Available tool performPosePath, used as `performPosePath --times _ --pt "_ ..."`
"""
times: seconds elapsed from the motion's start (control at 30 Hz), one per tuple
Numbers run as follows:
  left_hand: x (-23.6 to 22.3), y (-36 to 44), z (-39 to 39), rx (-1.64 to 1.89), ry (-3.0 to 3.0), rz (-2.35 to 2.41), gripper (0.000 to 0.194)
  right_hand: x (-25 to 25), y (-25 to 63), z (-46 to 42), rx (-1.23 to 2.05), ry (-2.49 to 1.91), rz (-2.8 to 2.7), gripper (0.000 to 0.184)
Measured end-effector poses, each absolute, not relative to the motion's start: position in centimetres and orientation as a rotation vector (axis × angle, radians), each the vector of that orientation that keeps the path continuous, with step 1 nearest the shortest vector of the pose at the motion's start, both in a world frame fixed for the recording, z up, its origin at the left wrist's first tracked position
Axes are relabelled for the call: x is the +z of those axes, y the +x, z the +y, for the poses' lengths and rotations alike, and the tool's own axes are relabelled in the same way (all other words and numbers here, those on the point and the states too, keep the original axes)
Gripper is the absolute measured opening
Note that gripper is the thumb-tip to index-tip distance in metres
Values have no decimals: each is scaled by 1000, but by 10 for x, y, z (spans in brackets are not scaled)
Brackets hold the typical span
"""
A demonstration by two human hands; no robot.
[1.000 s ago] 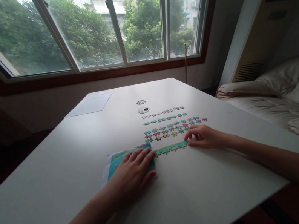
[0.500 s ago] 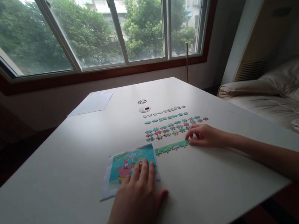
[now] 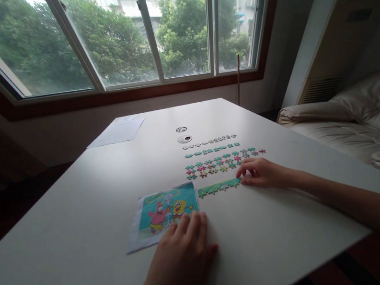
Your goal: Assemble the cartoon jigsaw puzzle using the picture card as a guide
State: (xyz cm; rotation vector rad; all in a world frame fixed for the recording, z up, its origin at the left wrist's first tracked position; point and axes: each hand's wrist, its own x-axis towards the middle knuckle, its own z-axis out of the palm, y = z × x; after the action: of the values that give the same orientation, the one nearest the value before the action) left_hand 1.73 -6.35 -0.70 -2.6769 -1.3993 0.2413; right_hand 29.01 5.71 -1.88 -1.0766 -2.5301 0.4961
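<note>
My left hand [image 3: 183, 250] rests with its fingers extended over the lower right edge of a printed cartoon picture [image 3: 160, 206], which lies flat on the white table. Pink and yellow characters show on its blue-green ground. To the right of the picture runs a joined green strip of jigsaw pieces [image 3: 219, 187]. At the strip's right end, the thumb and forefinger of my right hand [image 3: 264, 173] close on the end piece, which the fingertips partly hide. Just beyond lie loose, multicoloured puzzle pieces [image 3: 224, 168] in rows.
Farther back are a row of teal pieces [image 3: 212, 150], a row of pale pieces [image 3: 210, 142] and two small round items [image 3: 184, 139]. White paper [image 3: 115, 132] lies at the table's far left. A padded sofa [image 3: 339, 122] stands beyond the right edge.
My left hand has slid back toward me and slightly right, uncovering the yellow character on the picture. My right hand stays at the end of the strip.
</note>
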Motion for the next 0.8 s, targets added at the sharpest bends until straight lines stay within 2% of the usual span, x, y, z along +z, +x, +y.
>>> performPosePath --times 0.57,0.8 --pt "-8 17 -62 241 -2647 -1403 47 -20 292 60 519 -1036 -2533 20" --pt "-8 19 -61 259 -2626 -1407 47 -9 280 105 364 -1026 -2543 16"
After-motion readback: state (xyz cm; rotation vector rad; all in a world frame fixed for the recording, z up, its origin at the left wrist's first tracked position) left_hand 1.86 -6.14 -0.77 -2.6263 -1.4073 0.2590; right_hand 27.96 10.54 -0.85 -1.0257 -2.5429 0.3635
